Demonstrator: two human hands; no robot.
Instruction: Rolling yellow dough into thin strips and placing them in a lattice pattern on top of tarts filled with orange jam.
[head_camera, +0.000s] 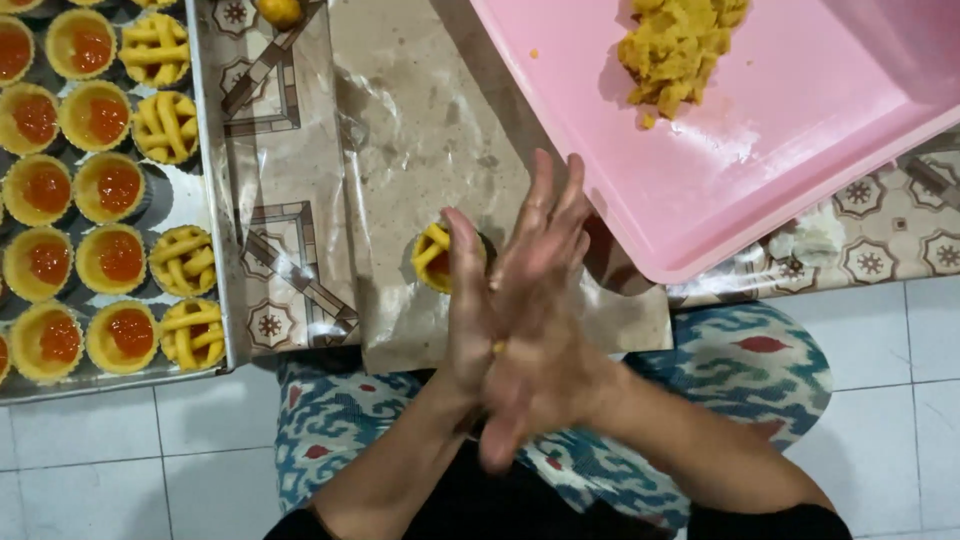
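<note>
My left hand (465, 310) and my right hand (550, 250) are pressed palm to palm above my lap, fingers spread and partly blurred. A small bit of yellow dough (497, 347) shows between the palms. Just beyond the hands, a small tart (430, 255) with yellow lattice strips sits on brown paper (420, 130), partly hidden by my left hand.
A metal baking tray (215, 200) at the left holds several tarts filled with orange jam (120, 255), some with lattice tops (183, 260). A pink plastic tray (760, 150) at the upper right carries a lump of yellow dough (680, 40). White floor tiles lie below.
</note>
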